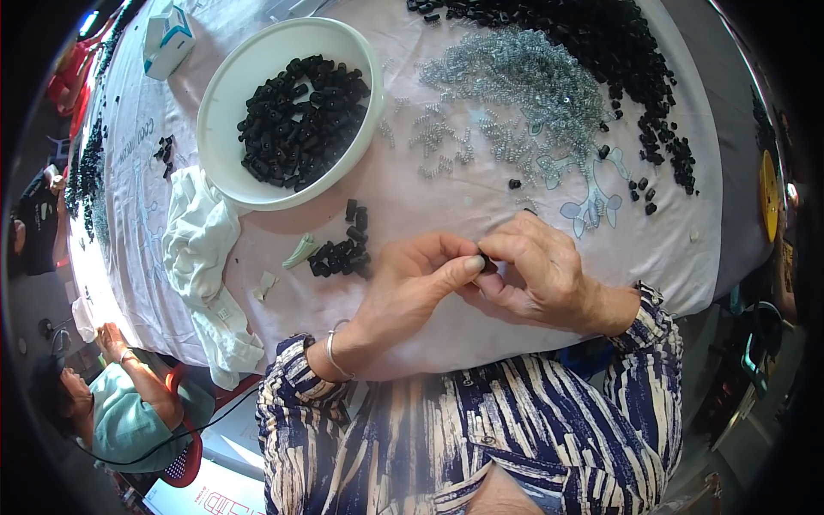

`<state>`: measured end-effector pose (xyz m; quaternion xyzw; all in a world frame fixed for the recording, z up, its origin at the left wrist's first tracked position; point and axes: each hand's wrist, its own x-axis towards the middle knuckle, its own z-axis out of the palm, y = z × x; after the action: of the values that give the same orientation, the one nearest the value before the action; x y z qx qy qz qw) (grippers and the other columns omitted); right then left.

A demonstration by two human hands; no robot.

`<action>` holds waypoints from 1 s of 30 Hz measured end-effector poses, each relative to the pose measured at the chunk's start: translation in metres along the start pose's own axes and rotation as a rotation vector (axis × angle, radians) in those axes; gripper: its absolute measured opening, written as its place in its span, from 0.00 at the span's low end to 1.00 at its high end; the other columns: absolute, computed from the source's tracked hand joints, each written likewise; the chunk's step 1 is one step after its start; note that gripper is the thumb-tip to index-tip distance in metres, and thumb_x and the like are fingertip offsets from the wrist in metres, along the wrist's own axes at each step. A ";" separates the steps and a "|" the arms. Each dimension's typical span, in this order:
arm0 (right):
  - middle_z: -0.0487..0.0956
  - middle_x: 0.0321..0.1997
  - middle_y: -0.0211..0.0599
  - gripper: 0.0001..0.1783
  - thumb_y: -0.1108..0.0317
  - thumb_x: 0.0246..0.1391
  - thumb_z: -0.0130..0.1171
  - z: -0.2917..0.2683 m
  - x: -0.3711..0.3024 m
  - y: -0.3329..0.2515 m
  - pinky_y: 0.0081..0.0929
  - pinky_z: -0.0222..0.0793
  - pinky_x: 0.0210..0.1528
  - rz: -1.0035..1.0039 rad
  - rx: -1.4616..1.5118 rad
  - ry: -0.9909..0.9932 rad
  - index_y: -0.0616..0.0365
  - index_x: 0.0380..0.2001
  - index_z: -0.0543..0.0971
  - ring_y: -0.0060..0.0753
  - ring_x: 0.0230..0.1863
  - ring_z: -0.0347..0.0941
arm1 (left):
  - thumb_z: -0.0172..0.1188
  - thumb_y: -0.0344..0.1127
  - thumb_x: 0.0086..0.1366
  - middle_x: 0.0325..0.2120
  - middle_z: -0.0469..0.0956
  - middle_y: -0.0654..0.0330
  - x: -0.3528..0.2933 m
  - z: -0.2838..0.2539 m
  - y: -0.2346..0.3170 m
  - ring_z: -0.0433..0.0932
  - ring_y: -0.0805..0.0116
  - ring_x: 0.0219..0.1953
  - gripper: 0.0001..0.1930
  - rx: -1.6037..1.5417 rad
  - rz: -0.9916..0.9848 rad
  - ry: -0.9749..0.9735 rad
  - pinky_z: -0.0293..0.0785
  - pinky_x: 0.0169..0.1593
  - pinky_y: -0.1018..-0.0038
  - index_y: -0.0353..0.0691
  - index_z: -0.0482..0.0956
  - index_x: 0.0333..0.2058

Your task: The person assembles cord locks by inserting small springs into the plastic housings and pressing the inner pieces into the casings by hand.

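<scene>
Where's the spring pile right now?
Head view, right of centre toward the top: the spring pile lies on the table, between the white bowl and the large black-piece heap.

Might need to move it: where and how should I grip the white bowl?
Likely by the right rim of the white bowl, coming from the lower right: the round edge is uncovered there, whereas the white cloth crowds its lower left. The bowl's open top shows loose black parts, so keeping it level seems safest.

Wearer's hands (548,273): two; white bowl (221,112): one; crumpled cloth (199,232): one; springs (524,77), black pieces (296,137): past counting.
</scene>
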<state>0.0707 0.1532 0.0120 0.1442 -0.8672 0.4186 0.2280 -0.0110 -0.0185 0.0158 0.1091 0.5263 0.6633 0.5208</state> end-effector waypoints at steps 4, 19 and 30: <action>0.71 0.24 0.36 0.17 0.80 0.36 0.67 0.000 0.000 0.002 0.28 0.66 0.24 -0.015 -0.021 0.011 0.64 0.33 0.73 0.34 0.24 0.69 | 0.56 0.30 0.66 0.33 0.80 0.57 0.001 0.002 0.001 0.78 0.73 0.36 0.11 -0.013 -0.027 0.025 0.74 0.42 0.79 0.27 0.75 0.41; 0.70 0.22 0.35 0.16 0.77 0.37 0.68 0.000 -0.001 0.001 0.28 0.64 0.20 -0.057 -0.020 0.044 0.64 0.31 0.73 0.33 0.20 0.66 | 0.57 0.33 0.65 0.33 0.80 0.56 0.001 0.000 0.006 0.78 0.73 0.36 0.13 0.004 0.010 -0.067 0.74 0.41 0.80 0.26 0.75 0.43; 0.70 0.25 0.36 0.16 0.76 0.38 0.67 0.001 0.002 0.000 0.30 0.66 0.25 0.009 0.014 -0.008 0.64 0.33 0.73 0.34 0.25 0.67 | 0.56 0.31 0.64 0.31 0.80 0.56 0.003 0.001 0.000 0.79 0.72 0.34 0.11 -0.057 -0.042 0.044 0.75 0.40 0.79 0.28 0.77 0.40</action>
<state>0.0689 0.1526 0.0121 0.1435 -0.8657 0.4253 0.2216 -0.0122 -0.0153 0.0149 0.0686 0.5207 0.6691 0.5258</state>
